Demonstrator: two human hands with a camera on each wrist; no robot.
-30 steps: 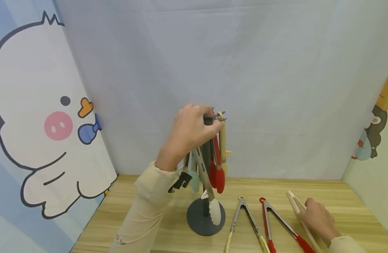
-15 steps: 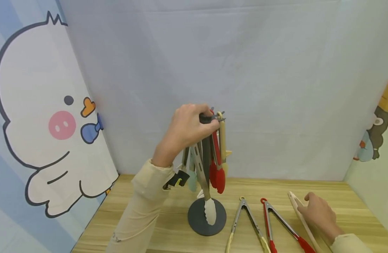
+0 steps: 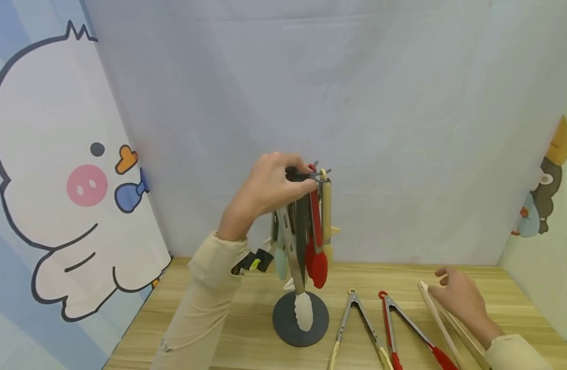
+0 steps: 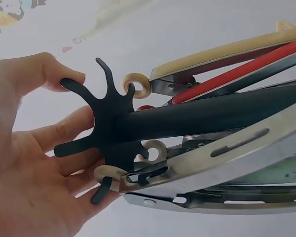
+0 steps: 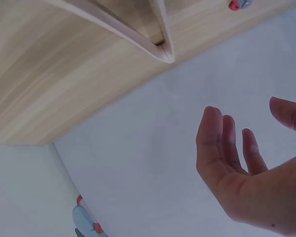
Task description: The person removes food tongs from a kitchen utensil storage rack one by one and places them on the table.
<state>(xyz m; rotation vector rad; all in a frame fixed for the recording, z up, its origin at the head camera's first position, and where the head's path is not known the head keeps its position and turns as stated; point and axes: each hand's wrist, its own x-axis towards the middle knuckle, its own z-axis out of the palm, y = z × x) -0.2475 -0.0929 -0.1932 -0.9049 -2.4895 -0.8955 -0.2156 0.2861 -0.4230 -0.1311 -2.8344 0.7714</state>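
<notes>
My left hand (image 3: 267,187) grips the top of a black utensil stand (image 3: 283,331). In the left wrist view its thumb lies on one curved arm of the black hook rack (image 4: 106,121), with other fingers behind the rack. Hanging from the hooks are red tongs (image 3: 319,267), yellow tongs (image 3: 327,210), mint tongs (image 3: 280,262) and steel tongs with white tips (image 3: 304,311). At the right, my right hand (image 3: 459,298) is raised with nothing in it, fingers loosely bent and thumb apart. Close beside it lie pale tongs (image 3: 442,324), spread on the table.
Yellow-tipped tongs (image 3: 343,321) and red-tipped tongs (image 3: 413,325) lie spread on the wooden table (image 3: 241,318), between the stand and the pale tongs. A pale cloth (image 3: 394,128) hangs behind the table, and a cartoon-printed cloth (image 3: 38,128) stands at the left.
My right hand has lifted off the pale tongs, and their arms now stand wider apart. The white-tipped tongs have swung a little left on the stand, which my left hand still grips.
</notes>
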